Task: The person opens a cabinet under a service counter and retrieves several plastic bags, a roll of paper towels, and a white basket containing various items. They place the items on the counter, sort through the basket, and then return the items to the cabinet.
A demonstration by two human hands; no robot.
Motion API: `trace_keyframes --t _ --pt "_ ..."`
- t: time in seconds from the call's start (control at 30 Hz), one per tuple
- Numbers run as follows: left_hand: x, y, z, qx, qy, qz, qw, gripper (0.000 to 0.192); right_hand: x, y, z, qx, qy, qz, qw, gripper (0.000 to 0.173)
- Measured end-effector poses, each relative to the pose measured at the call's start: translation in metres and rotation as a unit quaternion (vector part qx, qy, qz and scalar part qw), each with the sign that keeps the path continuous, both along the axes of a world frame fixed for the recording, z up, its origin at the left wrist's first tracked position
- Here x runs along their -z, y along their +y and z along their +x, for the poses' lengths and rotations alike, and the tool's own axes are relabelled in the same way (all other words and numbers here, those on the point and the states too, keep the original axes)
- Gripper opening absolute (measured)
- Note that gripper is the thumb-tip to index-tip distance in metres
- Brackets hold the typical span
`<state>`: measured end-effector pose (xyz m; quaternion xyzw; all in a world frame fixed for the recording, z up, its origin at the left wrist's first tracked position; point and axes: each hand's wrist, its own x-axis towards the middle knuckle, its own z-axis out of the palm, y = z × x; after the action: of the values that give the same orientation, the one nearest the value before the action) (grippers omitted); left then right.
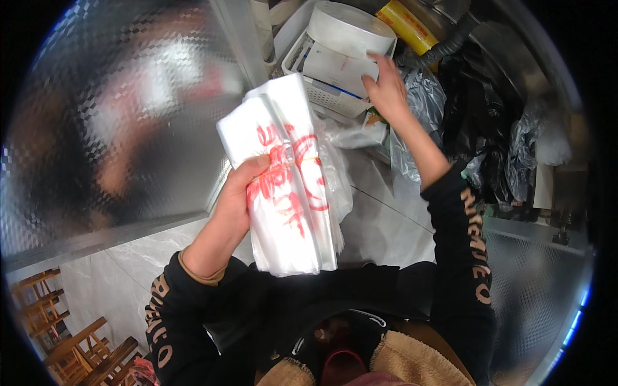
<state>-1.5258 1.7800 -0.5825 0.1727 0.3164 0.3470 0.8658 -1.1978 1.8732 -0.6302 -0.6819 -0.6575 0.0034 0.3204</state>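
Observation:
My left hand (237, 190) grips a folded bundle of white plastic bags (289, 231) with red printing, held by a thin elastic band. The bundle hangs in front of my body, over the tiled floor. My right hand (387, 89) reaches forward with thumb and fingers apart and nothing visible between them. Its fingertips are at the edge of a flat white box (333, 67) and a round white object (350, 30), and I cannot tell whether they touch. Both lie in a white perforated plastic basket (333, 100).
A metal door with a patterned surface (178, 159) stands on the left. Black plastic bags (475, 111) and a grey plastic bag (425, 96) hang or lie at the right. Behind the basket is a yellow printed roll (407, 26). Wooden stools (79, 345) stand at the lower left.

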Motion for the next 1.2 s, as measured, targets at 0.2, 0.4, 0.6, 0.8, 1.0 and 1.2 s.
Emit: trace_keyframes --t 0.2,0.4,0.6,0.8,1.0,1.2 --pt "0.009 -0.001 0.001 -0.025 0.074 -0.045 0.996 0.032 0.012 0.099 -0.022 0.04 -0.325 0.021 0.945 0.091" --pt "0.005 0.001 0.001 0.006 0.055 0.006 0.998 0.04 0.002 0.119 -0.003 0.037 -0.417 -0.074 0.905 0.1" --pt "-0.002 0.007 0.001 -0.014 0.087 -0.002 0.996 0.043 -0.035 0.145 0.033 0.015 -0.28 0.084 0.956 0.09" --pt "0.0 0.009 0.003 -0.014 0.102 0.024 0.994 0.044 -0.082 0.183 0.126 0.179 -0.229 0.058 0.955 0.069" --pt "0.002 0.009 0.003 -0.019 0.103 0.037 0.994 0.045 -0.014 0.105 0.066 -0.064 -0.032 0.091 0.993 0.03" --pt "0.005 0.01 -0.009 -0.027 0.036 0.039 0.998 0.056 0.082 -0.069 -0.025 -0.116 0.482 -0.517 0.698 0.062"
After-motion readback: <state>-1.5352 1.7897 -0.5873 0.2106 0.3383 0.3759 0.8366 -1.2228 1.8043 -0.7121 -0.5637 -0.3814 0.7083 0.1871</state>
